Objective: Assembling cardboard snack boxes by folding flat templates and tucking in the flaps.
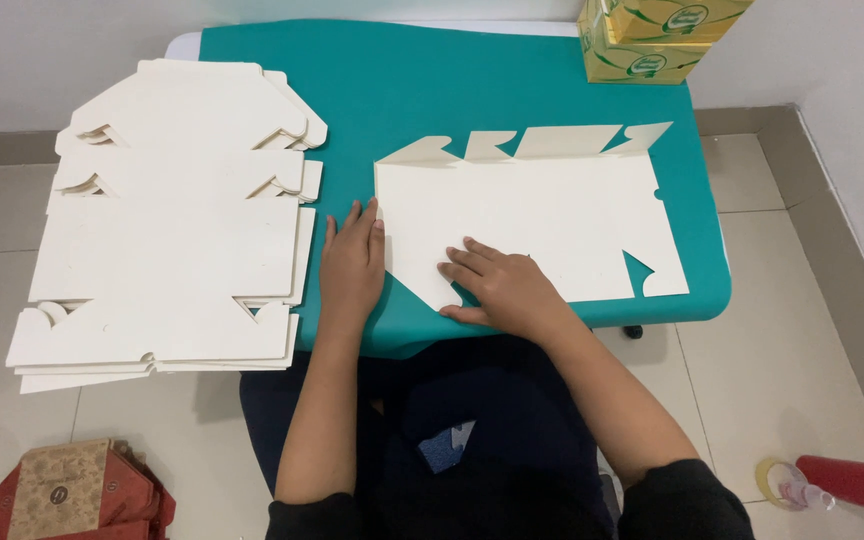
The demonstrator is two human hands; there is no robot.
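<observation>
Head view, looking down. Bottom of frame: lap in dark clothing, both forearms bare from dark sleeves, reaching up-frame onto a teal surface (512, 80). Lower left: a red and tan bag (67, 495) on the tiled floor. Lower right: a red cylinder (857, 483) beside a roll of tape (772, 482).

Left hand (351, 265): flat, palm down, fingers together and pointing up-frame, lying on the teal cover with fingertips touching the left edge of the flat cardboard blank (542, 225). Nothing gripped.

Right hand (497, 285): palm down, fingers slightly spread and pointing toward upper left, pressed on the blank's lower-left corner, where the edge runs diagonally. Nothing pinched; wrist bent, forearm running off to lower right.

Blank: cream, unfolded, at centre to right of centre of frame, angled tabs along its far edge, notches at its right side.

Left of frame: stack of cream blanks (167, 230), same cut, overhanging the surface's left edge, just beside the left hand.

Upper right: yellow and green cartons (652, 40), stacked at the far corner.
</observation>
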